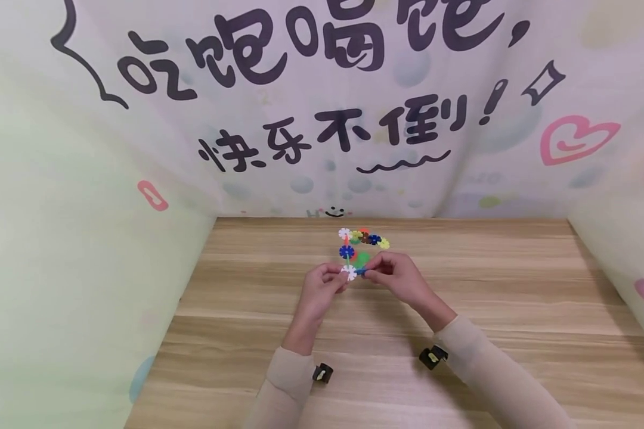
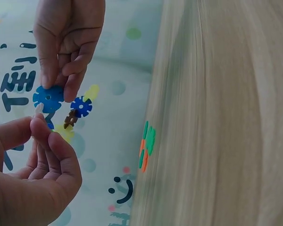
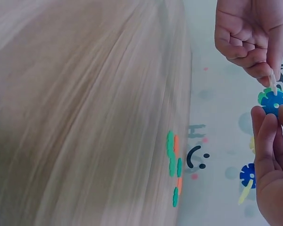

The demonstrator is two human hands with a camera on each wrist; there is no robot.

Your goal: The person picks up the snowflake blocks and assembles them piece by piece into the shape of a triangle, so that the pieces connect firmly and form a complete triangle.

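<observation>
Above the wooden table both hands hold a chain of small snowflake discs. My left hand pinches a white disc at the chain's near end; in the left wrist view that white disc shows edge-on between thumb and forefinger. My right hand pinches a blue disc pressed against the white one. Further along the chain hang another blue disc, a brown one and yellow ones. In the right wrist view the held blue disc sits between both hands.
Loose green and orange discs lie on the table beneath the chain, near the back edge. A printed fabric backdrop with dark characters closes the back, and pale fabric walls stand on both sides.
</observation>
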